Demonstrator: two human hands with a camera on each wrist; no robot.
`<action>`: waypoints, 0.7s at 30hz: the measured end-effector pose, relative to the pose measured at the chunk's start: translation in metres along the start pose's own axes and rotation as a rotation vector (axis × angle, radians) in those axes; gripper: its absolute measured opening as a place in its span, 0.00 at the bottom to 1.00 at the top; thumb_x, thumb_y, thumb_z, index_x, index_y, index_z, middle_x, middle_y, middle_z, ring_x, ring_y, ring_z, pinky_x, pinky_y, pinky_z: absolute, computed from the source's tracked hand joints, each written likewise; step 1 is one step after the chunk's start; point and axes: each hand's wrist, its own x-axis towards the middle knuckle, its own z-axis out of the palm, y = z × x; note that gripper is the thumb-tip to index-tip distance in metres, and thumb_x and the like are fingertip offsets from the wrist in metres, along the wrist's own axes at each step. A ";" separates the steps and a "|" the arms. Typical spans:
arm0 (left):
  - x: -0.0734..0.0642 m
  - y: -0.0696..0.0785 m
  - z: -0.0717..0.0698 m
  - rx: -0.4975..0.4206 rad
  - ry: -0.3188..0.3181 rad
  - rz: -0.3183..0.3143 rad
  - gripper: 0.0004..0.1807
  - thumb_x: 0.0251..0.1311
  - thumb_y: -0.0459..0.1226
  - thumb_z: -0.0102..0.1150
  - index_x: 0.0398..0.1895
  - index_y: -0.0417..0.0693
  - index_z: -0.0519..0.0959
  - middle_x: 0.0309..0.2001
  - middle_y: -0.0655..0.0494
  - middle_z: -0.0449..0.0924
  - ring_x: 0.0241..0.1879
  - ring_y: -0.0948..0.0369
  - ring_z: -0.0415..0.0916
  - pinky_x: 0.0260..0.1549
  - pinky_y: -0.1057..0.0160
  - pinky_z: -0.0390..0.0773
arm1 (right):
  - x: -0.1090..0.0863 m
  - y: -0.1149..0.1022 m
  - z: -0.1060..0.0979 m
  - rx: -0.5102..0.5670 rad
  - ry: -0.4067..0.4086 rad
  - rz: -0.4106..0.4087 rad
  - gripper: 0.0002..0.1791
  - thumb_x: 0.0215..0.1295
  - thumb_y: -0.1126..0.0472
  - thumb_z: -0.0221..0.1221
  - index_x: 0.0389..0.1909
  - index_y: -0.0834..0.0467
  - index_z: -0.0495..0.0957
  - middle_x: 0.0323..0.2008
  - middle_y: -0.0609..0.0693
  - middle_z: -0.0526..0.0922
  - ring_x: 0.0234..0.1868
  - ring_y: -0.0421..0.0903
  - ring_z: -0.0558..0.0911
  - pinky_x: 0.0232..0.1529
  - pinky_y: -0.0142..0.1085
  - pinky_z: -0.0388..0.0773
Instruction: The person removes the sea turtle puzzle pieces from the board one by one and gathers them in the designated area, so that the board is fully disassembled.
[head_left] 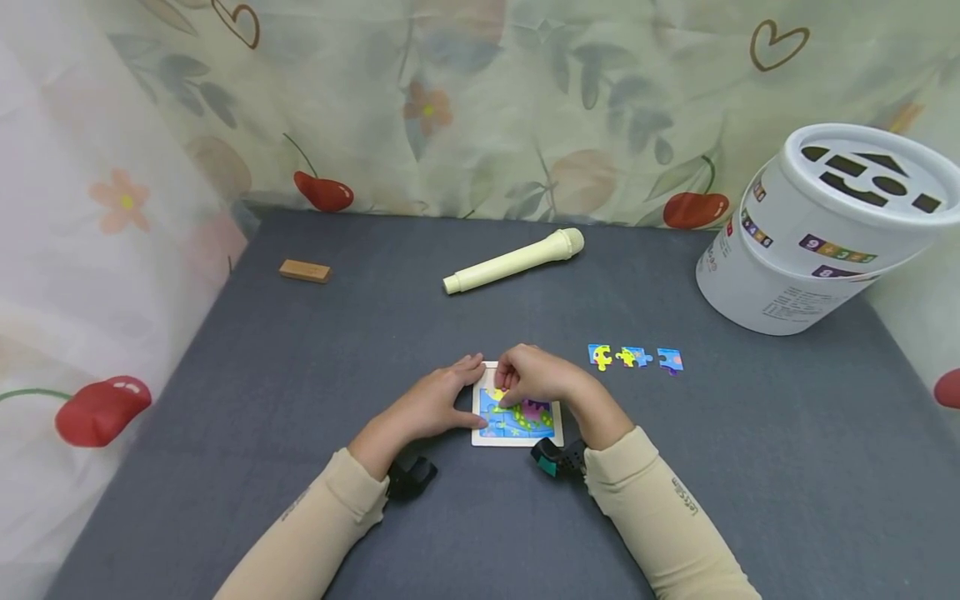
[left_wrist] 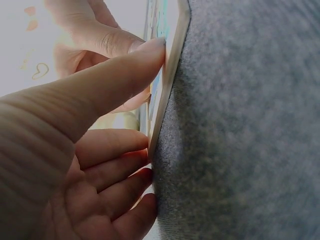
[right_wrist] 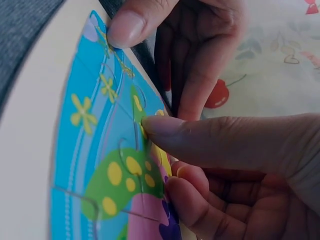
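A small jigsaw puzzle in a pale wooden frame (head_left: 517, 442) lies on the dark table, its lower part filled with blue, green and purple pieces. My left hand (head_left: 431, 402) rests along the frame's left edge, thumb on the rim and the straight fingers by the upper left corner. Over the upper part of the puzzle, my right hand (head_left: 542, 375) pinches a puzzle piece (right_wrist: 163, 157) between thumb and curled fingers; most of that piece is hidden. To the right lie three loose puzzle pieces (head_left: 635, 357) in a row.
A cream toy microphone (head_left: 513, 263) lies behind the puzzle. There is a small wooden block (head_left: 304, 271) at the back left. A large white bucket (head_left: 795, 258) with shape cut-outs in its lid stands at the back right. Patterned curtains (head_left: 480, 108) hang around the table.
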 end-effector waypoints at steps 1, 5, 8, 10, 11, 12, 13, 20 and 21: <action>0.000 0.000 0.000 0.000 -0.001 -0.002 0.43 0.50 0.45 0.68 0.69 0.44 0.60 0.73 0.54 0.52 0.73 0.56 0.47 0.68 0.52 0.55 | 0.000 0.000 0.000 0.004 0.000 -0.003 0.09 0.50 0.67 0.68 0.29 0.63 0.77 0.24 0.48 0.76 0.25 0.38 0.73 0.28 0.27 0.71; 0.000 0.001 0.000 -0.001 -0.004 -0.008 0.43 0.50 0.46 0.68 0.69 0.44 0.60 0.73 0.53 0.51 0.73 0.56 0.47 0.68 0.52 0.55 | 0.000 0.003 0.000 0.027 0.000 -0.025 0.10 0.49 0.68 0.68 0.29 0.63 0.76 0.24 0.48 0.76 0.25 0.38 0.74 0.29 0.27 0.72; 0.000 0.001 0.000 0.001 -0.005 -0.011 0.43 0.50 0.46 0.68 0.69 0.45 0.60 0.73 0.54 0.51 0.73 0.56 0.47 0.68 0.52 0.55 | 0.000 0.005 -0.001 0.050 0.004 -0.039 0.09 0.50 0.68 0.67 0.29 0.63 0.76 0.24 0.48 0.76 0.25 0.37 0.74 0.29 0.27 0.73; 0.000 0.001 0.000 0.005 -0.004 -0.013 0.43 0.51 0.46 0.68 0.69 0.45 0.60 0.73 0.54 0.51 0.73 0.56 0.47 0.68 0.51 0.54 | 0.000 0.007 -0.001 0.069 0.007 -0.042 0.08 0.51 0.69 0.66 0.30 0.63 0.76 0.25 0.49 0.77 0.26 0.37 0.75 0.29 0.27 0.73; 0.000 0.001 0.000 0.007 -0.004 -0.014 0.43 0.51 0.46 0.68 0.69 0.45 0.60 0.73 0.54 0.51 0.73 0.56 0.47 0.68 0.51 0.54 | 0.000 0.007 -0.002 0.080 0.009 -0.044 0.08 0.51 0.69 0.65 0.31 0.64 0.77 0.25 0.49 0.78 0.26 0.37 0.75 0.30 0.27 0.74; 0.000 0.001 0.000 0.008 -0.002 -0.014 0.43 0.51 0.46 0.67 0.69 0.45 0.60 0.73 0.54 0.51 0.73 0.56 0.47 0.68 0.51 0.54 | 0.000 0.008 -0.002 0.087 0.011 -0.046 0.07 0.52 0.68 0.65 0.31 0.64 0.77 0.26 0.49 0.78 0.26 0.37 0.75 0.30 0.27 0.74; 0.000 0.002 0.000 0.009 -0.002 -0.015 0.43 0.51 0.46 0.67 0.69 0.45 0.60 0.73 0.54 0.51 0.73 0.56 0.47 0.68 0.50 0.54 | 0.000 0.009 -0.002 0.094 0.010 -0.047 0.07 0.52 0.68 0.65 0.32 0.64 0.78 0.26 0.49 0.79 0.26 0.37 0.75 0.30 0.27 0.74; 0.000 0.002 -0.001 0.010 -0.004 -0.015 0.43 0.51 0.46 0.68 0.69 0.45 0.60 0.73 0.54 0.51 0.73 0.56 0.47 0.68 0.50 0.54 | -0.002 0.009 -0.003 0.100 -0.017 -0.065 0.04 0.53 0.68 0.64 0.28 0.63 0.79 0.23 0.47 0.77 0.22 0.36 0.72 0.27 0.27 0.71; 0.000 0.002 -0.001 0.010 -0.003 -0.015 0.43 0.51 0.46 0.68 0.69 0.45 0.60 0.73 0.54 0.51 0.73 0.56 0.47 0.68 0.50 0.54 | -0.003 0.008 -0.004 0.106 -0.019 -0.069 0.03 0.54 0.68 0.63 0.28 0.63 0.78 0.23 0.46 0.77 0.22 0.36 0.71 0.27 0.28 0.71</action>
